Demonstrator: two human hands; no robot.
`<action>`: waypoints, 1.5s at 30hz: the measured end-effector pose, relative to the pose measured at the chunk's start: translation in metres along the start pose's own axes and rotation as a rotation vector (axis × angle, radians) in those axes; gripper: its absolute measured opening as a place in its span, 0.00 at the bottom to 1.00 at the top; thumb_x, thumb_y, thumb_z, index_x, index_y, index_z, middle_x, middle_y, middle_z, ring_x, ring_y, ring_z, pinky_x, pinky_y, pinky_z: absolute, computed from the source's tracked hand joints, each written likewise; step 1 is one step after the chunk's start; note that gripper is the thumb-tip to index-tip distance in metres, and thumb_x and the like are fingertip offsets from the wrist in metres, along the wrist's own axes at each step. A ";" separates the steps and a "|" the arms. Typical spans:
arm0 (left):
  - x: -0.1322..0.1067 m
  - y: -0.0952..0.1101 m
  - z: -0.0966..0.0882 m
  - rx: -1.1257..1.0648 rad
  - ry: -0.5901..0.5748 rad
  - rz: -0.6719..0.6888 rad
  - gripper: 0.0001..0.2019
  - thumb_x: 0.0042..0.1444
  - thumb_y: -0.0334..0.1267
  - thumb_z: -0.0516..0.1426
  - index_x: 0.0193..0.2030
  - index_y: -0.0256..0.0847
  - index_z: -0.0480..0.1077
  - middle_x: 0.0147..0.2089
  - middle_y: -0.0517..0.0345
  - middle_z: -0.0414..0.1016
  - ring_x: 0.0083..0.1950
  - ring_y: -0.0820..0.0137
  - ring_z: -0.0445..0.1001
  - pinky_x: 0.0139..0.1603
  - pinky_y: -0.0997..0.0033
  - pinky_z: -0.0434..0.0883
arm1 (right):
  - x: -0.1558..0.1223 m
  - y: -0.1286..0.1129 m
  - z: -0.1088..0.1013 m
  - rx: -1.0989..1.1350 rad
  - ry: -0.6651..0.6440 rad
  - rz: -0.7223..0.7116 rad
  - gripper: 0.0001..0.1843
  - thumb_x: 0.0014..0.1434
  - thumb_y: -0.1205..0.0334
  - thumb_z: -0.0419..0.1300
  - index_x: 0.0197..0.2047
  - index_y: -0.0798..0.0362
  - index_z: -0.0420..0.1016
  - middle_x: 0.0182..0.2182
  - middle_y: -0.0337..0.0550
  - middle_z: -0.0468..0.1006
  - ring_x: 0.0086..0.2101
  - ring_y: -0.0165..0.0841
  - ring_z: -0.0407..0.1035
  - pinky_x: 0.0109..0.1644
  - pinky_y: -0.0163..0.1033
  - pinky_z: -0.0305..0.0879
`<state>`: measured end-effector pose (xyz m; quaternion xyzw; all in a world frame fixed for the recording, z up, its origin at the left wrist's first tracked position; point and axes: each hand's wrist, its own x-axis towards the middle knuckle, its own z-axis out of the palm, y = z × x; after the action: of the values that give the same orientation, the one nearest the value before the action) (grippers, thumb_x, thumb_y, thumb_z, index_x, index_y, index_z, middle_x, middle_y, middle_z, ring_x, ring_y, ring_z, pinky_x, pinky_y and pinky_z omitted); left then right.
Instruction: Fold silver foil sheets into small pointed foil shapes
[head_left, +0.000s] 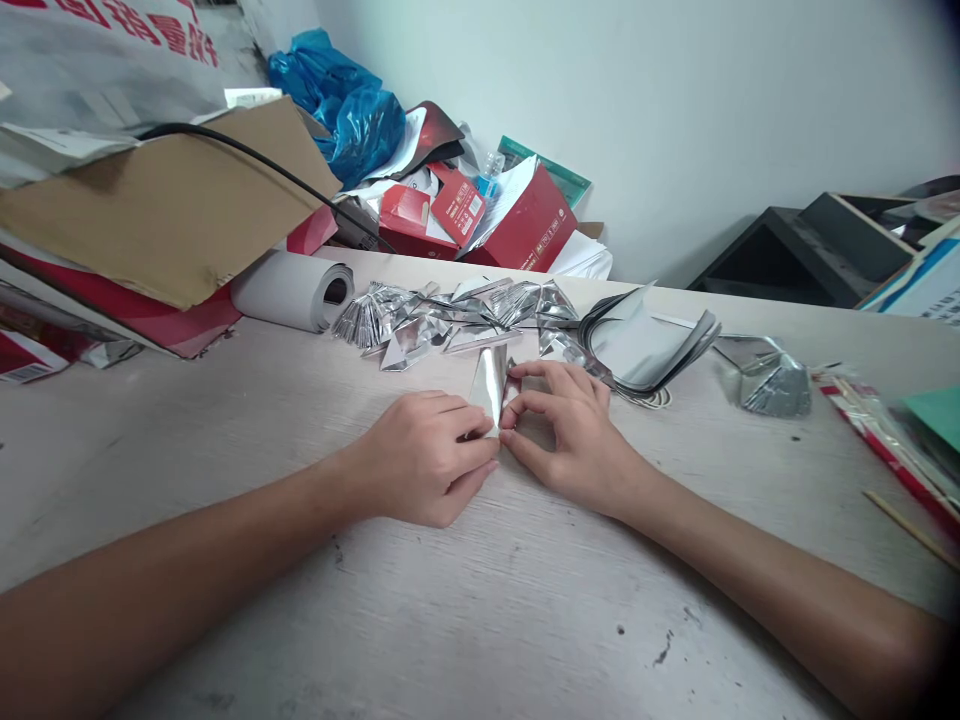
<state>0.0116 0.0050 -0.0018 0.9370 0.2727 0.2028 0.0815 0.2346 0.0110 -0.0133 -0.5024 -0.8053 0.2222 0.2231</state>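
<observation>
A folded piece of silver foil paper (490, 385) stands up from the table between my two hands. My left hand (442, 455) is closed, its fingertips pressed on the near left edge of the foil paper. From the other side my right hand (562, 425) pinches the right edge and lower corner between thumb and fingers. Just beyond lies a pile of folded silver foil pieces (409, 340), some pleated like fans. To the right of the pile a stack of curled foil sheets (637, 350) rests with its pale side up.
A white paper roll (292, 290) and a brown cardboard sheet (180, 200) are at the left. Red boxes (525, 225) and a blue plastic bag (345, 110) stand behind the table. Farther right are a pleated foil piece (772, 380), a red-edged packet (885, 430) and a thin stick (911, 528).
</observation>
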 end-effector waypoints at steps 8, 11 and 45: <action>-0.001 0.003 0.000 0.042 -0.032 -0.024 0.10 0.66 0.39 0.54 0.40 0.43 0.77 0.40 0.52 0.79 0.42 0.64 0.78 0.47 0.59 0.76 | -0.001 0.000 0.000 -0.001 -0.011 0.031 0.07 0.59 0.57 0.61 0.36 0.47 0.81 0.64 0.42 0.69 0.69 0.47 0.54 0.71 0.70 0.42; -0.001 0.005 0.000 0.056 -0.047 -0.028 0.11 0.66 0.40 0.53 0.40 0.43 0.77 0.41 0.52 0.79 0.43 0.63 0.78 0.48 0.58 0.76 | -0.001 0.001 0.000 -0.003 -0.015 0.033 0.07 0.59 0.58 0.61 0.37 0.47 0.81 0.65 0.42 0.68 0.69 0.48 0.53 0.71 0.70 0.43; 0.000 0.013 0.003 0.174 0.025 0.025 0.14 0.68 0.42 0.53 0.41 0.37 0.77 0.39 0.49 0.78 0.42 0.62 0.77 0.45 0.58 0.77 | -0.002 -0.004 -0.003 -0.041 -0.050 0.054 0.10 0.58 0.65 0.57 0.38 0.45 0.79 0.66 0.34 0.67 0.71 0.43 0.49 0.73 0.65 0.40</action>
<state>0.0188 -0.0061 -0.0014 0.9411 0.2787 0.1913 -0.0061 0.2344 0.0078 -0.0090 -0.5228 -0.8011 0.2241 0.1865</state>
